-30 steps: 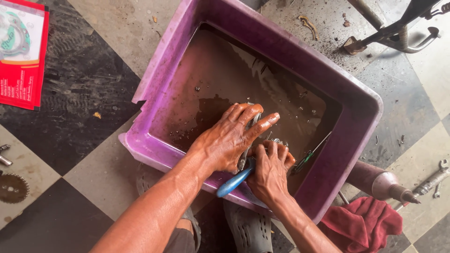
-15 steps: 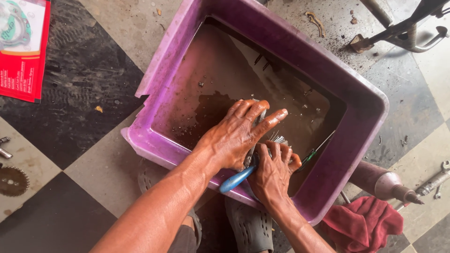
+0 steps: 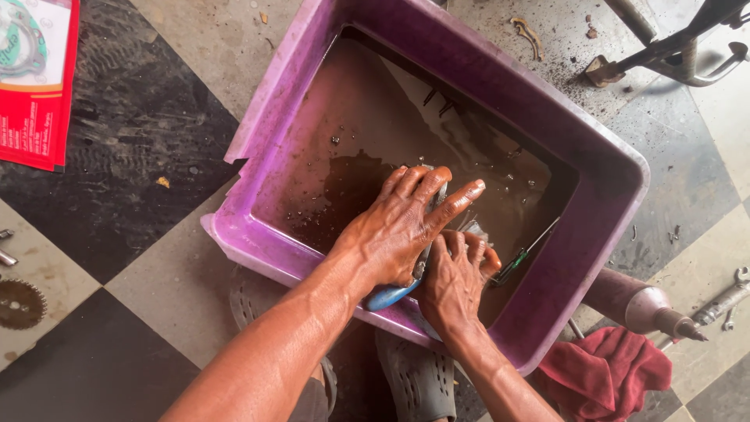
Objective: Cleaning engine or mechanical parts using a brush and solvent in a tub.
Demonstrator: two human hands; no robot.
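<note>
A purple plastic tub (image 3: 500, 70) on the floor holds dirty brown liquid. My left hand (image 3: 394, 230) reaches into it, fingers spread over a grey metal part (image 3: 439, 195) that it holds at the liquid's surface; most of the part is hidden under the hand. Just beside it, my right hand (image 3: 453, 289) is closed around a brush with a blue handle (image 3: 387, 295). The handle sticks out under my left wrist, and the bristles show near my fingertips. A green-handled screwdriver (image 3: 516, 262) lies in the tub to the right of my hands.
A red cloth (image 3: 609, 367) and a metal cylinder (image 3: 637, 305) lie right of the tub, with a wrench (image 3: 723, 301) beyond. A red packet (image 3: 35, 78) and a toothed gear (image 3: 17, 303) are at the left. A metal stand (image 3: 664, 55) is at top right. My dark sandal (image 3: 414, 383) is below the tub.
My left hand has slid down over the blue handle, hiding more of it. The brush bristles and my right hand have shifted slightly against the metal part.
</note>
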